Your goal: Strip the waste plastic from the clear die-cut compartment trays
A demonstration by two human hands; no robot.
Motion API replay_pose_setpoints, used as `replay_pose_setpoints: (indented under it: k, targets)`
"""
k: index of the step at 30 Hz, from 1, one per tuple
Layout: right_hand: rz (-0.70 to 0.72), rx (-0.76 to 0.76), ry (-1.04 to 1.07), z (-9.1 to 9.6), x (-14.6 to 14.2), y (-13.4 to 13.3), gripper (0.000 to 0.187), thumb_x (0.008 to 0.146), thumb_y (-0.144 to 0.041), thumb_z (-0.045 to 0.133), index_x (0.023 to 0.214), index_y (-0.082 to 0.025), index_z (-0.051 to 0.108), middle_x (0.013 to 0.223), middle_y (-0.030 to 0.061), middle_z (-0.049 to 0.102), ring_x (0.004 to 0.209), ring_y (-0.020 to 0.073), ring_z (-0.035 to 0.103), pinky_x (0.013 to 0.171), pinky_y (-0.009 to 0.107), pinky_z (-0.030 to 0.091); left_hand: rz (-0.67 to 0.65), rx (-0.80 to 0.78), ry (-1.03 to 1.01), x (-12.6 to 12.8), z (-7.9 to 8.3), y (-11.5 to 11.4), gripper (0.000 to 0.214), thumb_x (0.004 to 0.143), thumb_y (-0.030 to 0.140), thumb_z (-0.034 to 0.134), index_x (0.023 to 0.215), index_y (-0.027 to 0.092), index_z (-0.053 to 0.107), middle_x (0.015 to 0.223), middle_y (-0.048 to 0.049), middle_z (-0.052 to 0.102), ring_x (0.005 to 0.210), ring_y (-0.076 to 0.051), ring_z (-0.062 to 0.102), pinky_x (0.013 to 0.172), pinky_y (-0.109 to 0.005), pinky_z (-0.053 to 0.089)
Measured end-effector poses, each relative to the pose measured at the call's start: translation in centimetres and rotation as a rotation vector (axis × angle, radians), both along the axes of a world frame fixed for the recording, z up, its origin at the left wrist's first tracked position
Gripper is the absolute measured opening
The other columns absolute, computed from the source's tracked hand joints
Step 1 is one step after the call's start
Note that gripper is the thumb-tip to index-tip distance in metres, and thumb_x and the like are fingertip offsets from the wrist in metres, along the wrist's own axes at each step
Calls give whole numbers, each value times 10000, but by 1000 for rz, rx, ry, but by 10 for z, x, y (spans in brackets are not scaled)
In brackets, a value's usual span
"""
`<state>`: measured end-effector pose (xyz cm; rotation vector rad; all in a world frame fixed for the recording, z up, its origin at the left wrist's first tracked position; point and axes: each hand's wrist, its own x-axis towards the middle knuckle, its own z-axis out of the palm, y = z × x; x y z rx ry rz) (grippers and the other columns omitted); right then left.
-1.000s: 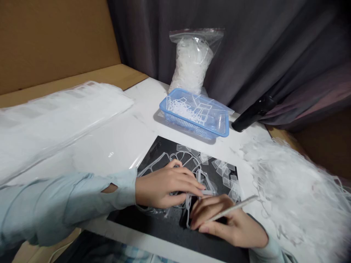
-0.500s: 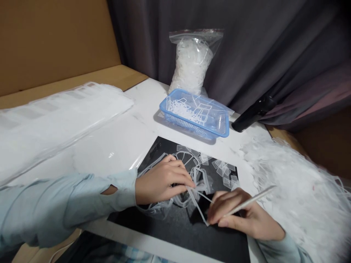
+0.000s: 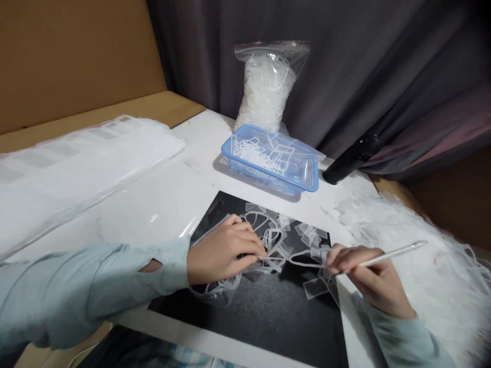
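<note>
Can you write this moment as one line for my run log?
left hand: clear plastic strips | right hand: thin white stick | under them: black mat

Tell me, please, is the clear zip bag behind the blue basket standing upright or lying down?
Upright: the clear zip bag stands behind the blue basket, with its zip edge at the top.

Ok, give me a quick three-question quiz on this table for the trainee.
1. True or false: the right hand holds a thin pale stick.
2. What stands behind the blue basket? A) a mug B) a zip bag of white plastic pieces C) a lamp
3. Which hand is nearer the heap of white strips, the right or the left?

Key: 1 true; 2 B; 3 the right.
</note>
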<state>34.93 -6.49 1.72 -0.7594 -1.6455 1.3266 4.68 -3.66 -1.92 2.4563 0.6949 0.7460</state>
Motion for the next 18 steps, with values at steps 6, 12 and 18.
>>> replay_pose_setpoints:
  k: [6,12,18]
  targets:
    - [-541,-60,321,-12,11,8,124,728,-415,813,796,-327,760,678,-9,693,744,153,665,744,291,542,-52,84,-4,-2,-1,0,170,928,143,567,1016,215,694,1018,13,729,884,-165,585,812,-344,297]
    - [-424,-131,249,-15,-2,7,121,759,-409,792,803,-301,759,734,5,730,831,168,692,828,316,530,19,72,-32,-1,-2,-2,202,925,184,547,1073,236,674,986,-24,662,907,-167,569,821,-324,313]
    - [-352,-142,142,-15,-4,8,164,831,-446,717,853,-286,748,833,25,756,878,200,713,870,373,555,-37,53,-89,0,1,-5,289,827,94,485,1034,216,645,966,-31,622,894,-167,561,854,-321,325]
